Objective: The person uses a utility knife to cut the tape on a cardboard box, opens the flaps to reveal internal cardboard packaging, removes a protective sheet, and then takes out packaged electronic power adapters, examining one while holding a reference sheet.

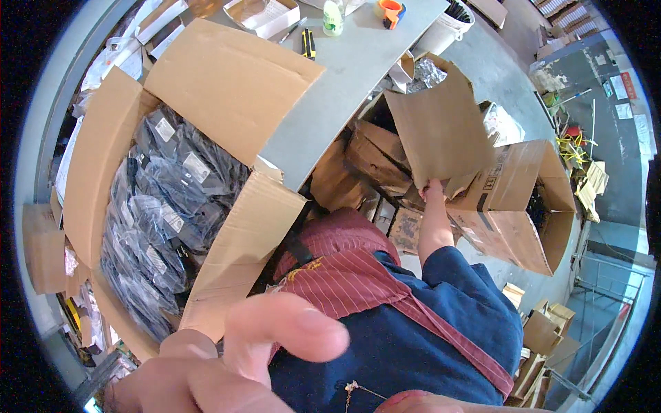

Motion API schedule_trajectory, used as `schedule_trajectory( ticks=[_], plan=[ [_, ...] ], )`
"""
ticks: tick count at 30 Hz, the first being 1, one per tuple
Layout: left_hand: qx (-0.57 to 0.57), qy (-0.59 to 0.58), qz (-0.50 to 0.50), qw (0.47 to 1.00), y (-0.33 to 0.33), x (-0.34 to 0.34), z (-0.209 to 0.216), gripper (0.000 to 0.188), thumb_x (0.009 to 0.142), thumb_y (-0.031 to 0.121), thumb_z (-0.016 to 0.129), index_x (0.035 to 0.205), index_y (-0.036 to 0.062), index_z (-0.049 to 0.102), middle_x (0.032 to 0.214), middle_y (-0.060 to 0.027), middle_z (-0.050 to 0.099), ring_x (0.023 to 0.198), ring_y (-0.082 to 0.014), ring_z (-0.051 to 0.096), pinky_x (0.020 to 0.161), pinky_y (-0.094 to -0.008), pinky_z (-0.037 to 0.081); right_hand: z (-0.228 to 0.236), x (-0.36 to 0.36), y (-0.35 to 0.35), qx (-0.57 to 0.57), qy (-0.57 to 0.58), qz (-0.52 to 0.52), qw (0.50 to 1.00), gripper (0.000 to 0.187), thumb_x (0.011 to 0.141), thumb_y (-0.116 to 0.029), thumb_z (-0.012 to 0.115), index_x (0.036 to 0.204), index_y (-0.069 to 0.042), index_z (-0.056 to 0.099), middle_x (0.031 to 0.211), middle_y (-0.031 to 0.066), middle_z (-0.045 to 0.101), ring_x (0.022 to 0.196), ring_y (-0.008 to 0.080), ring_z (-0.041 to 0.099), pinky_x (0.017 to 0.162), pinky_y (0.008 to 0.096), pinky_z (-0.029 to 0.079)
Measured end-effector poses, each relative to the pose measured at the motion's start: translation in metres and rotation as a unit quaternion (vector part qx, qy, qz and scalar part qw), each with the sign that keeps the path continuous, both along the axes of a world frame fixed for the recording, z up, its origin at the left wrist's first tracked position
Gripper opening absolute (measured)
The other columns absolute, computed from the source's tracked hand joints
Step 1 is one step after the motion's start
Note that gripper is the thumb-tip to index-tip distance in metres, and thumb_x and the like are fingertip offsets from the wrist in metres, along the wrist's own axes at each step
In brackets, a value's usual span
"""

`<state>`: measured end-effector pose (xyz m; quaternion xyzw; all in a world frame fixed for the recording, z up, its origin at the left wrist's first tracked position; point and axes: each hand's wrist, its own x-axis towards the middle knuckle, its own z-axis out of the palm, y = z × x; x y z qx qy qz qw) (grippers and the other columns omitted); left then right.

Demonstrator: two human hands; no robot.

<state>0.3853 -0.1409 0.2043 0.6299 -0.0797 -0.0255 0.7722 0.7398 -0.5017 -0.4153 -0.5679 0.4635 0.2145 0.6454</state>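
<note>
the right hand (pixel 432 190) grips the lower edge of a brown sheet of cardboard (pixel 444 131), arm stretched out ahead; whether the cardboard is loose or a flap of a box beneath it, i cannot tell. the left hand (pixel 227 368) is large and close to the camera at the lower left, one finger pointing right and the others partly out of sight; nothing shows in it, but i cannot tell whether it holds something.

the cardboard stands tilted beside the bench (pixel 344 72), above worn brown boxes (pixel 375 155). just right of it a big box (pixel 513 199) lies tipped, its mouth facing right, with something dark inside.

to the left, partly over the bench, an open carton (pixel 241 244) with its flaps spread is full of dark goods in clear bags (pixel 162 213) with white labels. beyond it on the bench are a yellow and black knife (pixel 308 44), a bottle (pixel 334 19) and a white tray (pixel 281 26). a white bucket (pixel 447 33) is past the bench's edge. the person wears a red striped apron (pixel 344 279) over a dark blue shirt (pixel 441 310).
</note>
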Motion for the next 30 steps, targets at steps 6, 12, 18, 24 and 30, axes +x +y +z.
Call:
schedule_trajectory(
  ticks=[6, 12, 18, 24, 30],
  plan=[
    [0.025, 0.003, -0.005, 1.000, -0.004, 0.003, -0.004, 0.012, 0.098, 0.017, 0.060, 0.088, 0.0101, 0.058, 0.078, 0.0012, 0.061, 0.073, -0.0080, 0.057, 0.096, -0.0359, 0.031, 0.010, -0.006, 0.034, 0.139, 0.165, 0.161, 0.963, 0.041, 0.104, -0.041, 0.037, 0.084, -0.010, 0.054, 0.061, 0.0005, 0.048, 0.047, 0.0152, 0.042, 0.041, 0.0263, 0.037],
    [0.040, 0.008, 0.007, 0.999, -0.005, -0.004, 0.008, 0.012, 0.097, 0.019, 0.061, 0.091, 0.0091, 0.058, 0.077, 0.0000, 0.060, 0.071, -0.0093, 0.056, 0.090, -0.0348, 0.033, 0.032, -0.023, 0.073, 0.131, 0.106, 0.207, 0.964, 0.044, 0.104, -0.043, 0.034, 0.085, -0.009, 0.055, 0.059, 0.0005, 0.047, 0.045, 0.0161, 0.042, 0.041, 0.0302, 0.037],
    [0.053, 0.005, 0.011, 0.999, -0.010, -0.004, 0.012, 0.013, 0.096, 0.020, 0.062, 0.094, 0.0081, 0.058, 0.077, -0.0012, 0.059, 0.068, -0.0106, 0.056, 0.084, -0.0337, 0.035, 0.076, -0.058, 0.097, 0.042, -0.087, 0.333, 0.938, 0.032, 0.099, -0.034, 0.057, 0.094, -0.002, 0.061, 0.064, 0.0114, 0.063, 0.049, 0.0224, 0.059, 0.041, 0.0329, 0.044],
    [0.079, 0.001, 0.013, 0.997, -0.014, -0.004, 0.012, 0.016, 0.096, 0.022, 0.063, 0.097, 0.0071, 0.058, 0.077, -0.0024, 0.058, 0.066, -0.0119, 0.055, 0.078, -0.0326, 0.036, 0.123, -0.079, 0.142, -0.047, -0.264, 0.376, 0.887, 0.030, 0.103, -0.028, 0.058, 0.104, 0.002, 0.061, 0.075, 0.0148, 0.070, 0.057, 0.0200, 0.067, 0.049, 0.0317, 0.052],
    [0.140, 0.003, 0.055, 0.989, -0.018, -0.022, 0.017, 0.019, 0.095, 0.024, 0.064, 0.101, 0.0061, 0.058, 0.077, -0.0036, 0.057, 0.064, -0.0132, 0.055, 0.072, -0.0315, 0.038, 0.171, -0.094, 0.206, 0.025, -0.369, 0.414, 0.832, 0.021, 0.102, -0.021, 0.061, 0.106, -0.001, 0.064, 0.080, 0.0071, 0.070, 0.064, 0.0122, 0.065, 0.057, 0.0265, 0.053]
  ],
)
